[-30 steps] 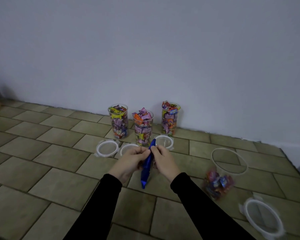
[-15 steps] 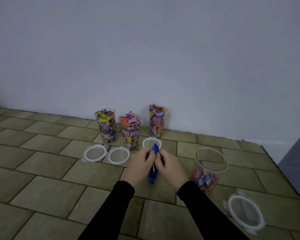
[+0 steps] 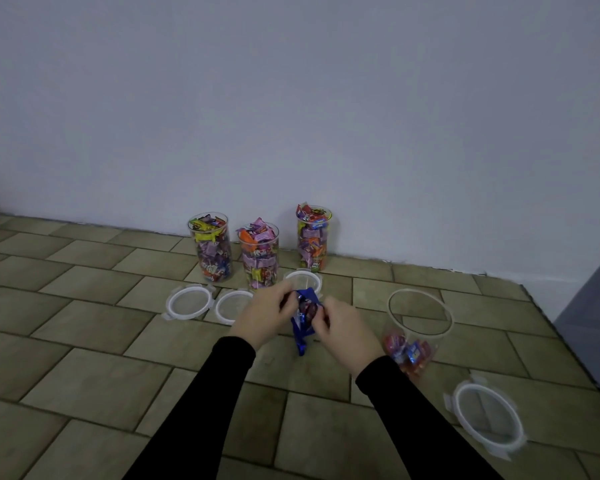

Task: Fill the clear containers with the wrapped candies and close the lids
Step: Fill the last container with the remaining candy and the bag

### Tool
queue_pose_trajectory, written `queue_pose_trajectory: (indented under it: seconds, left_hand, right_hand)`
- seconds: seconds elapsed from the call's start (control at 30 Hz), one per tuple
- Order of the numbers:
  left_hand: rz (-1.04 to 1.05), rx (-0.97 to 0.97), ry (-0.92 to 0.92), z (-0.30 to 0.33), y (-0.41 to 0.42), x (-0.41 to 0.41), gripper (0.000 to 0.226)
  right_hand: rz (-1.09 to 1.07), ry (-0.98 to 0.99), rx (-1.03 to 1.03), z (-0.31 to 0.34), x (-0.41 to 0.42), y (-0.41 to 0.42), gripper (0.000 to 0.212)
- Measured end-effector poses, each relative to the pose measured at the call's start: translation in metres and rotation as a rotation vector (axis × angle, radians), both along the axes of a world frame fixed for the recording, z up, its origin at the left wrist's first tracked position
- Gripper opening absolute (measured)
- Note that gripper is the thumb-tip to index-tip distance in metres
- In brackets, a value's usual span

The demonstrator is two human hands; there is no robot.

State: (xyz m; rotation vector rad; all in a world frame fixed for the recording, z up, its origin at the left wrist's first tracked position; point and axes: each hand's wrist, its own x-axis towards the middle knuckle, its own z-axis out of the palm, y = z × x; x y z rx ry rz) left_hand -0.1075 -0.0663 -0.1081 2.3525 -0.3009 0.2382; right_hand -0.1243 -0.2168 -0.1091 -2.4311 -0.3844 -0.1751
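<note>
Both hands pinch a blue candy bag (image 3: 303, 320) over the tiled floor (image 3: 84, 358), the left hand (image 3: 265, 315) and right hand (image 3: 340, 329) having pulled its top apart since half a second ago, when it was still pressed flat. Its sweets now seem ready to pour. To the bag's right stands the wide clear container (image 3: 418, 327), barely filled, its lid (image 3: 487, 420) nearer the camera. Beyond the bag, three full jars (image 3: 258, 254) wait unlidded.
</note>
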Motion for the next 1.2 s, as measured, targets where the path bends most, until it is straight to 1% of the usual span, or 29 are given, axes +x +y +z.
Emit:
queue_pose_trajectory:
  seconds: [0.03, 0.1, 0.2, 0.3, 0.4, 0.47, 0.57, 0.67, 0.77, 0.83, 0.9, 1.0, 1.07, 1.1, 1.2]
  left_hand:
    - [-0.009, 0.000, 0.021, 0.000, 0.004, 0.001, 0.034]
    - [-0.031, -0.029, 0.058, 0.000, 0.005, 0.001, 0.031]
    - [-0.006, -0.116, 0.082, 0.000, -0.003, 0.000, 0.026]
    - [0.043, -0.139, 0.085, 0.000, -0.004, -0.001, 0.021]
    - [0.041, -0.158, 0.143, 0.006, -0.008, 0.001, 0.009]
    - [0.054, -0.105, 0.162, 0.011, -0.012, 0.002, 0.018]
    - [0.081, 0.040, 0.148, 0.017, -0.018, 0.004, 0.028]
    - [0.160, 0.133, 0.122, 0.021, -0.015, 0.007, 0.026]
    - [0.236, 0.183, 0.008, 0.026, -0.009, 0.008, 0.022]
    - [0.234, 0.199, -0.052, 0.026, -0.011, 0.007, 0.020]
    - [0.212, 0.214, -0.057, 0.024, -0.017, 0.007, 0.019]
    - [0.158, 0.197, 0.063, 0.017, -0.017, 0.007, 0.022]
    - [0.127, 0.126, 0.177, 0.012, -0.010, 0.006, 0.027]
    - [0.119, 0.090, 0.203, 0.012, -0.008, 0.006, 0.029]
    - [0.077, 0.045, 0.167, 0.013, -0.008, 0.006, 0.031]
  right_hand:
    - [-0.003, -0.002, 0.002, -0.001, -0.001, 0.002, 0.022]
    - [-0.038, 0.005, 0.059, -0.001, -0.003, 0.003, 0.026]
    - [-0.095, 0.091, 0.170, 0.003, -0.003, 0.001, 0.032]
    - [-0.103, 0.148, 0.187, 0.005, -0.001, -0.001, 0.027]
    - [-0.100, 0.180, 0.209, 0.003, 0.005, -0.003, 0.017]
    - [-0.086, 0.196, 0.190, 0.000, 0.009, -0.003, 0.015]
    - [-0.078, 0.152, 0.181, -0.007, 0.008, -0.002, 0.014]
    - [-0.126, 0.106, 0.225, -0.007, 0.008, -0.006, 0.012]
    - [-0.192, 0.036, 0.240, 0.000, 0.010, -0.007, 0.011]
    - [-0.187, -0.010, 0.263, 0.002, 0.011, -0.004, 0.012]
    - [-0.164, -0.026, 0.300, -0.001, 0.011, -0.001, 0.014]
    - [-0.140, -0.053, 0.313, -0.007, 0.011, -0.001, 0.015]
    - [-0.156, -0.051, 0.305, -0.011, 0.010, -0.002, 0.014]
    - [-0.167, -0.043, 0.304, -0.014, 0.010, -0.002, 0.015]
    - [-0.182, -0.003, 0.303, -0.017, 0.009, -0.001, 0.019]
